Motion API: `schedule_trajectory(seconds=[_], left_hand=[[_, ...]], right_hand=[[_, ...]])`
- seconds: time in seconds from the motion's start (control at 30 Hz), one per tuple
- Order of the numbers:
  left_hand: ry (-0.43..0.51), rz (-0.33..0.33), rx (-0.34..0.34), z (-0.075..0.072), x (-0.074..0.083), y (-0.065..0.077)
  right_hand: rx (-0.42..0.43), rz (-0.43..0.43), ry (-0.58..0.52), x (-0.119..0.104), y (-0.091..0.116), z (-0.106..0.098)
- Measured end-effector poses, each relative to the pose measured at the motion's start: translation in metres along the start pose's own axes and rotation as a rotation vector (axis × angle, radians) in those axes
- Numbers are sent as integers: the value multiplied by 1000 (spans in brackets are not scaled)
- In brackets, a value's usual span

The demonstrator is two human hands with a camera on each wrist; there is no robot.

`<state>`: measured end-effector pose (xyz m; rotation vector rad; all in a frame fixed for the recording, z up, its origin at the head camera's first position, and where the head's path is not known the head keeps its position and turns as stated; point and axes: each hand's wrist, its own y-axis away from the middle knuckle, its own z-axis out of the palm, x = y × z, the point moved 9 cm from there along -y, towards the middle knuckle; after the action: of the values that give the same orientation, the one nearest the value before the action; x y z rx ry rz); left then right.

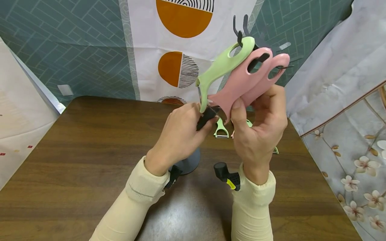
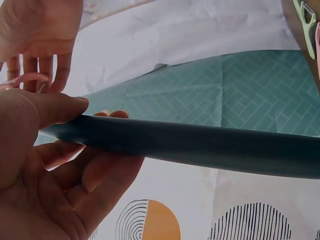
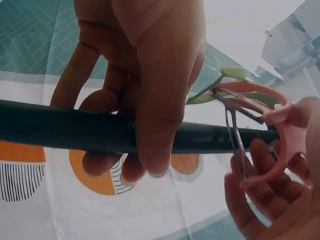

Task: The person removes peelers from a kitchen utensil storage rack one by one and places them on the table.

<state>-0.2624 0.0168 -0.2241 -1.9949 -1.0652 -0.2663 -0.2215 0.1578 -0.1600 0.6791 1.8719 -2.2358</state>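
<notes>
My left hand (image 1: 184,130) grips the dark pole (image 2: 200,142) of a hook stand, its thumb and fingers wrapped around it. The stand's black hooks (image 1: 245,25) spread at the upper end, and its round base (image 1: 191,162) shows below my left wrist. A light green peeler (image 1: 223,65) hangs by its handle hole on one hook. Beside it, a pink peeler (image 1: 245,72) has a hook through its handle hole. My right hand (image 1: 260,124) pinches the second pink peeler (image 1: 275,72), overlapped by the first, with a hook tip at its hole.
Behind the hands, a green peeler (image 1: 221,130) lies on the brown wooden table (image 1: 90,160), with more green and pink peelers partly hidden by my right hand. A patterned cloth (image 1: 147,43) hangs behind the table's far edge. A floral curtain (image 1: 356,174) stands at the right.
</notes>
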Motion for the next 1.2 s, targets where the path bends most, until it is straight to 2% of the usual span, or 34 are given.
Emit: schedule_trajectory(seconds=[0.2,0.33,0.8,0.97,1.2], left_hand=[[-26,0,-21,3,2,-1],[-18,10,-7,1,3,-2],[7,33,31,-2,1,-4],[5,19,31,-4,-4,-4],[11,-9,25,-6,-11,-5]], right_hand=[[70,51,1,2,-1,-7],[113,79,11,2,-2,-12],[128,82,41,-1,-4,-17],[129,69,86,-5,-4,-16],[151,-4,235,-10,-6,-19]])
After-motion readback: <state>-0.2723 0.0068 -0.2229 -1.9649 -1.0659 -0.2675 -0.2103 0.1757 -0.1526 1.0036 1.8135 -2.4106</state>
